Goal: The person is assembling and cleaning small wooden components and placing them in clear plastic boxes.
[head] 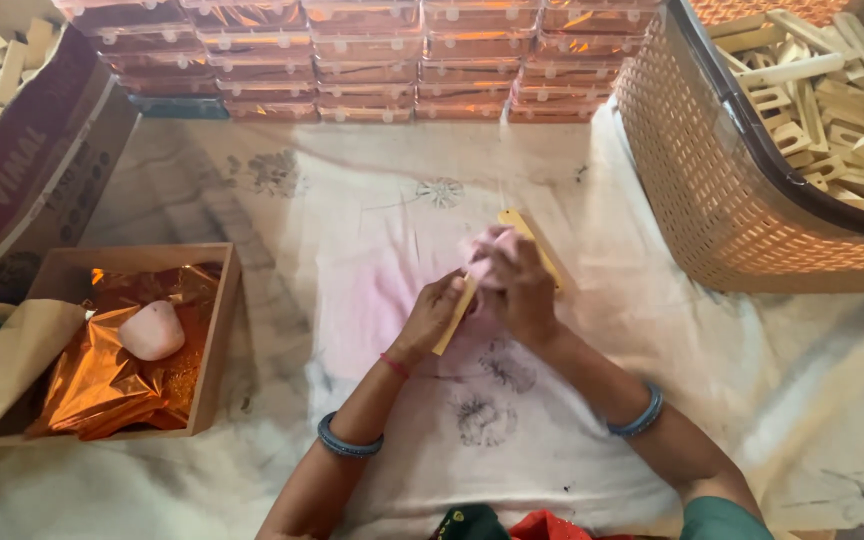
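My left hand [434,312] grips the lower part of a yellowish wooden piece [524,232] that slants up to the right over a pale pink-stained cloth [372,250] on the floor. Over the piece's middle, my right hand [524,295] presses a crumpled pink rag [484,252] against the wood. Both wrists carry blue bangles, and a red thread circles the left wrist. The piece's middle is hidden under the rag and fingers.
A cardboard box [220,330] at left holds orange foil and a pale pink lump [152,330]. A tan perforated basket [712,190] of wooden pieces stands at right. Stacked clear plastic cases [372,60] line the back. Another carton [32,160] of wooden pieces sits far left.
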